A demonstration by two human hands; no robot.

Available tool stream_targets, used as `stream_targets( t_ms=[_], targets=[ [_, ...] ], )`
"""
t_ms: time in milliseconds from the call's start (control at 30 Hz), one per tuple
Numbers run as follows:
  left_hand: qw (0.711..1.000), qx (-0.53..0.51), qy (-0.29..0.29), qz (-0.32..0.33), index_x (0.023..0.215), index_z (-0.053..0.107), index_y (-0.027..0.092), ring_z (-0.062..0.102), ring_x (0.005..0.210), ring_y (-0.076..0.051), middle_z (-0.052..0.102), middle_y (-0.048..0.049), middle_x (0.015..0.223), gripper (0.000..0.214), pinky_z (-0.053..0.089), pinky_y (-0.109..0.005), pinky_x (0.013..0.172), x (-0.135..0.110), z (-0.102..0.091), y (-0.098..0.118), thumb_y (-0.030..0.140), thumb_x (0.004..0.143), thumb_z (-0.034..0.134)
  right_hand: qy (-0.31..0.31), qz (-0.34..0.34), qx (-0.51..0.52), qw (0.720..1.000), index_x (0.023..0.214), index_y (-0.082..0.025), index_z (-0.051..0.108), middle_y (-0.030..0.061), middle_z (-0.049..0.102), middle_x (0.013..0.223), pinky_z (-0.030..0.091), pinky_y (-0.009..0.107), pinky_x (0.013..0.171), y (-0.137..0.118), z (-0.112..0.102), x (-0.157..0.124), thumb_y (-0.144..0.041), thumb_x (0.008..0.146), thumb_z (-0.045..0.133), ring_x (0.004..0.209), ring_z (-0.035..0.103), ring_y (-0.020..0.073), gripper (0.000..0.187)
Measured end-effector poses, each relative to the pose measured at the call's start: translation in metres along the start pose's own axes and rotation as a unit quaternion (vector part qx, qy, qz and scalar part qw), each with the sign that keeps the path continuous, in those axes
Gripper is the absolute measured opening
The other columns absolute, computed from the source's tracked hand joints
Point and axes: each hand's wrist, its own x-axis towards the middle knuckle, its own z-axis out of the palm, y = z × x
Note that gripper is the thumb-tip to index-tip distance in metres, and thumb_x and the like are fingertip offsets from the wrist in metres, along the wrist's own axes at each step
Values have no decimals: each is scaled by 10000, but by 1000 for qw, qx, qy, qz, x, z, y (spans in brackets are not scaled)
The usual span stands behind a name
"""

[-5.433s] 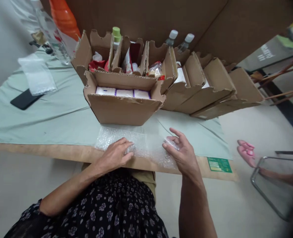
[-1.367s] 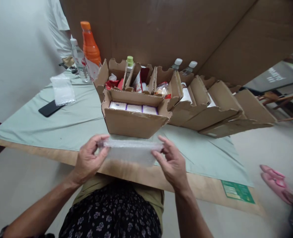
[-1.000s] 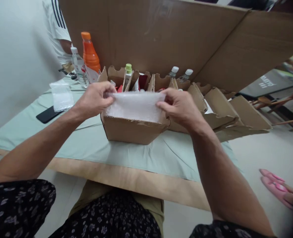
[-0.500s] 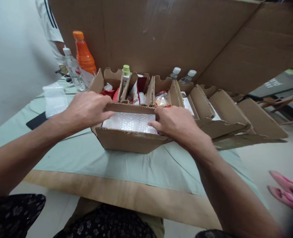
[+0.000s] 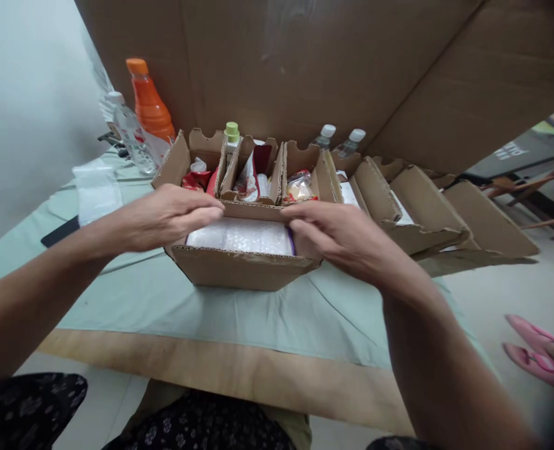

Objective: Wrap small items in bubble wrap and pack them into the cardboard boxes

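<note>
A small open cardboard box (image 5: 239, 270) stands on the green-covered table in front of me. A folded sheet of bubble wrap (image 5: 239, 235) lies inside it, covering the white packets beneath. My left hand (image 5: 167, 212) rests over the box's left end, fingers stretched flat and together over the wrap's far left edge. My right hand (image 5: 340, 234) lies over the right end, fingers extended toward the box's back wall, touching the wrap's right edge. Neither hand grips anything.
Behind the box a divided cardboard tray (image 5: 253, 172) holds sachets and small bottles. More empty cardboard trays (image 5: 421, 206) lean to the right. An orange bottle (image 5: 149, 103) and a clear bottle (image 5: 127, 131) stand at the back left, near a phone (image 5: 59, 231). A large cardboard sheet (image 5: 305, 62) rises behind.
I lifted the folded bubble wrap from the table edge, carried it over the box and laid it inside. My hands have let go and now rest flat on its ends.
</note>
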Motion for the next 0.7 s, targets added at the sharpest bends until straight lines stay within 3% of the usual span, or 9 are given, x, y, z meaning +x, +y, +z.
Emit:
stream_targets(
  t_ms=[33, 67, 133, 167, 233, 300, 433, 600, 700],
  targets=[
    [999, 35, 3, 34, 960, 784, 218, 731, 977, -261, 766, -16, 925, 244, 563, -405, 927, -17, -5, 3, 433, 901, 685, 72, 20, 5, 997, 1046, -270, 769, 12, 793, 997, 543, 342, 826, 0, -4, -20, -269, 965, 581, 900, 727, 210, 204],
    [995, 55, 51, 58, 1045, 781, 239, 725, 1026, -258, 780, -17, 1010, 255, 545, -429, 982, -35, -7, 1, 412, 951, 618, 129, 45, 13, 991, 1084, -273, 761, 23, 793, 1051, 555, 354, 852, 2, -5, -39, -302, 974, 592, 942, 733, 214, 204],
    [978, 27, 206, 19, 1222, 719, 263, 710, 1089, -274, 766, -29, 1158, 315, 535, -467, 1027, -71, 2, -14, 410, 970, 603, 187, 94, 39, 977, 1165, -259, 734, 49, 790, 1096, 581, 363, 845, 8, 8, -72, -364, 955, 644, 947, 738, 218, 252],
    [972, -1, 234, -22, 1365, 636, 262, 683, 1161, -300, 720, -61, 1303, 448, 519, -506, 1060, -86, 12, -27, 426, 948, 633, 177, 110, 54, 977, 1234, -246, 705, 71, 780, 1151, 590, 375, 842, 12, 21, -83, -399, 930, 679, 973, 736, 232, 341],
    [982, -58, 159, -83, 1513, 472, 242, 549, 1379, -361, 536, -131, 1551, 729, 440, -555, 1160, -105, 42, -52, 494, 872, 710, 133, 123, 86, 980, 1339, -229, 641, 115, 744, 1254, 599, 407, 846, 18, 53, -92, -469, 889, 713, 1047, 719, 269, 515],
    [983, -117, 102, -102, 1512, 442, 194, 487, 1435, -376, 540, -171, 1516, 773, 389, -535, 1205, -112, 72, -68, 537, 869, 700, 107, 134, 119, 978, 1385, -214, 596, 151, 712, 1303, 599, 428, 844, 20, 84, -90, -511, 890, 686, 1107, 695, 301, 585],
    [976, -193, 65, -80, 1519, 399, 163, 473, 1437, -367, 549, -181, 1471, 780, 359, -513, 1219, -124, 104, -56, 556, 896, 655, 140, 183, 154, 961, 1440, -169, 532, 200, 683, 1307, 604, 408, 732, 7, 111, -98, -521, 916, 611, 1128, 680, 333, 636],
    [987, -115, 47, -106, 1529, 415, 207, 484, 1420, -383, 536, -153, 1503, 759, 350, -579, 1217, -193, 82, -28, 540, 899, 677, 179, 161, 119, 963, 1423, -191, 556, 176, 701, 1277, 578, 497, 922, -40, 94, -141, -510, 960, 599, 1208, 647, 342, 563],
    [989, -78, 91, -86, 1552, 392, 231, 494, 1412, -390, 546, -128, 1500, 783, 326, -615, 1230, -194, 45, -15, 533, 896, 694, 170, 105, 150, 968, 1395, -211, 575, 138, 713, 1263, 566, 496, 974, -67, 71, -123, -479, 970, 611, 1149, 673, 300, 503]
  ],
)
